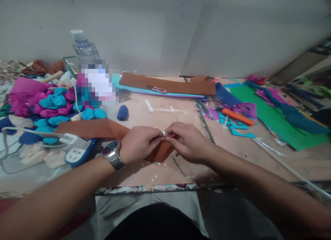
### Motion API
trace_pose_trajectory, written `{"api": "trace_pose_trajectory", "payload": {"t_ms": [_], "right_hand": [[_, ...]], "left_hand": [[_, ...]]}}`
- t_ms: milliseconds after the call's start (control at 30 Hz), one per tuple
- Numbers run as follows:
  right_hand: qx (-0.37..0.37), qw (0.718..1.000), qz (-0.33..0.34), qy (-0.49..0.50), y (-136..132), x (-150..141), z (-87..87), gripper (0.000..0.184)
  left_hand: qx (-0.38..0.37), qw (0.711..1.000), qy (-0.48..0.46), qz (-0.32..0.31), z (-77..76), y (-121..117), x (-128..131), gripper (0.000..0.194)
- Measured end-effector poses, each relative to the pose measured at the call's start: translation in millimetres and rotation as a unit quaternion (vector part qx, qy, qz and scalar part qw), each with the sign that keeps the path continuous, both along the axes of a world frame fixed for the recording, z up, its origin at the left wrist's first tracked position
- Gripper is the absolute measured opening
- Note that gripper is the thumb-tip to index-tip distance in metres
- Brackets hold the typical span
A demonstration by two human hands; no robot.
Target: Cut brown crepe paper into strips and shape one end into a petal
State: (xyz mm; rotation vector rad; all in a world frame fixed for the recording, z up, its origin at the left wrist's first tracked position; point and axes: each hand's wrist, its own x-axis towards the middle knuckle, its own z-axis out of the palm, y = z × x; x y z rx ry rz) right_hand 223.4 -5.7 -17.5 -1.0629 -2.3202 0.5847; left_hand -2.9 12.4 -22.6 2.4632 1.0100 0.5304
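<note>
My left hand (141,140), with a metal watch on its wrist, and my right hand (190,142) meet over the table, fingertips pinched together. Between them they grip the upper edge of a brown strip (161,153), which looks like crepe paper. Its near part hangs below my fingers; its long part runs left behind my left hand. A small bit of white shows at the fingertips, too hidden to name. A dark blue rolled bundle (122,113) lies beyond my left hand.
Pink, blue and cream crumpled pieces (51,102) heap up at left, near a power strip (79,154) and a bottle (84,47). Small snips (156,89) rest on a folded brown stack (178,85) at the back. An orange cutter (238,116) and green sheet (271,112) lie right.
</note>
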Motion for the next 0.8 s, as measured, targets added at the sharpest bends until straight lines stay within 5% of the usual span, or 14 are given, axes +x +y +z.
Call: {"api": "trace_pose_trajectory", "payload": {"t_ms": [800], "right_hand": [[-0.025,0.999,-0.035,0.004,-1.2,-5.1,-2.2,0.009]], "left_hand": [[0.146,0.984,0.097,-0.008,-3.8,-1.1,0.9,0.028]]}}
